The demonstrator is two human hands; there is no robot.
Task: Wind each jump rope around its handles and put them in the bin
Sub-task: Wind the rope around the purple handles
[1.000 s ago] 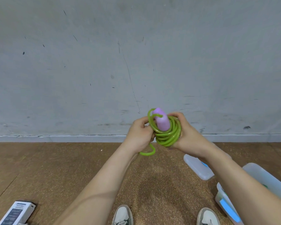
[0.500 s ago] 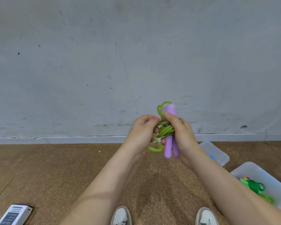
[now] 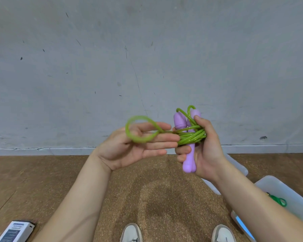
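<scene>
Fingers (image 3: 161, 137) of the left hand (image 3: 128, 149) lie straight, nearly together, with the last loose loop of the green jump rope (image 3: 191, 137) draped round them. The right hand (image 3: 208, 149) curls round the two upright purple handles (image 3: 189, 159), just off centre toward three o'clock, glossy rope coiled about their middle. Tucking the loop tautly under a coil should lock it. A white bin (image 3: 278, 187) sits at four o'clock.

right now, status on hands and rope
Right hand grips purple plastic handles, green rope wound round them. Left hand open, loose end loop over fingers. Nothing blocking.
</scene>
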